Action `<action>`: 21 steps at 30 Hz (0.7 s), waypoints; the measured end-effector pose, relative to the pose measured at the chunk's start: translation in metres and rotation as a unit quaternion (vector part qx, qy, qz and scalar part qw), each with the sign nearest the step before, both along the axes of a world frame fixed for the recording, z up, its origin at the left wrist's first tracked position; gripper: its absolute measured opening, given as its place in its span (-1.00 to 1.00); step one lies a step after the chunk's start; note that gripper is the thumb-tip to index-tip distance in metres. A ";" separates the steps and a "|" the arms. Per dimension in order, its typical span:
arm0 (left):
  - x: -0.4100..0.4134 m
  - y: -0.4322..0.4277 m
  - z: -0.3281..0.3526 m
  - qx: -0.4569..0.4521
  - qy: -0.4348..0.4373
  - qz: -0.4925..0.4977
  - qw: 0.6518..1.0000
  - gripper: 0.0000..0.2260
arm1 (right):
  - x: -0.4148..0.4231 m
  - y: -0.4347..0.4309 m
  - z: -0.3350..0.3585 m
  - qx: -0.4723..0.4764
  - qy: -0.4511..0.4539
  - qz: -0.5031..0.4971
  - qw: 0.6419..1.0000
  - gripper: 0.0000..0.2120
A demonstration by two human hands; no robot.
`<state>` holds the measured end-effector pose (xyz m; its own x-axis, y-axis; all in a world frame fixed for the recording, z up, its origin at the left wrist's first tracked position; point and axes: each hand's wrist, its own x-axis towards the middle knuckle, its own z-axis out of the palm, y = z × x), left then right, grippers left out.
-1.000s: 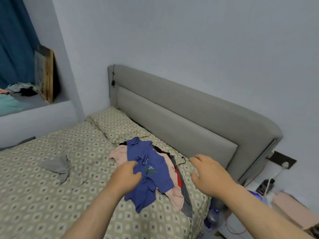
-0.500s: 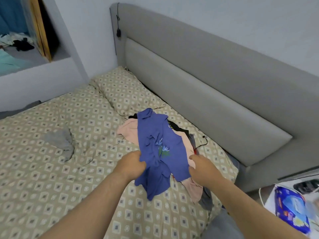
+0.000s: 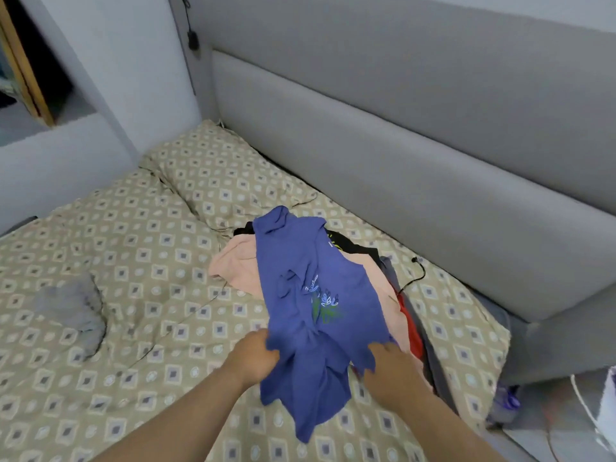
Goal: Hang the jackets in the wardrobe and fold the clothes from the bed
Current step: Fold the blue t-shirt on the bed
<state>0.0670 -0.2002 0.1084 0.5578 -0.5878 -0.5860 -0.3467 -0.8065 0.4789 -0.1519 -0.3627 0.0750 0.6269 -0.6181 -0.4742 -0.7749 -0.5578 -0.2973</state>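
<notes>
left hand: clutches the blue shirt's left edge
right hand: grasps its right edge
blue shirt: stretched between both hands, draped over the clothes pile on the bed

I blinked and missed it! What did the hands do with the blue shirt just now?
The right hand came in from the side and took hold of the right edge of the blue shirt. The left hand kept its grip on the left edge. The pink garment beneath and the grey cloth on the bed stayed put.
</notes>
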 end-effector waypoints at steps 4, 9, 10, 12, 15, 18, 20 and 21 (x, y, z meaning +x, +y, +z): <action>0.021 -0.002 -0.086 -0.004 0.096 0.064 0.993 -0.81 | 0.002 0.011 -0.087 0.051 -0.094 -0.080 0.991 -0.64; 0.033 0.002 -0.187 -0.062 0.126 0.126 0.982 -0.78 | 0.011 0.028 -0.180 0.070 -0.119 -0.098 0.985 -0.31; 0.033 0.003 -0.202 -0.072 0.094 0.121 0.986 -0.74 | 0.015 0.034 -0.192 0.074 -0.115 -0.098 0.986 -0.19; 0.033 0.002 -0.224 -0.119 0.068 0.129 0.982 -0.72 | 0.026 0.052 -0.211 0.041 -0.121 -0.084 0.988 -0.07; 0.035 0.002 -0.240 -0.159 0.063 0.096 0.981 -0.84 | 0.050 0.092 -0.230 0.005 -0.119 -0.110 0.987 -0.28; 0.023 0.023 -0.233 -0.206 0.186 0.094 0.956 -0.84 | 0.059 0.139 -0.238 0.005 -0.197 -0.183 0.963 -0.76; 0.008 0.054 -0.214 -0.227 0.236 0.108 0.939 -0.83 | 0.052 0.172 -0.231 0.026 -0.225 -0.217 0.949 -0.66; 0.004 0.069 -0.202 -0.235 0.244 0.108 0.935 -0.79 | 0.046 0.189 -0.221 0.059 -0.247 -0.242 0.936 -0.63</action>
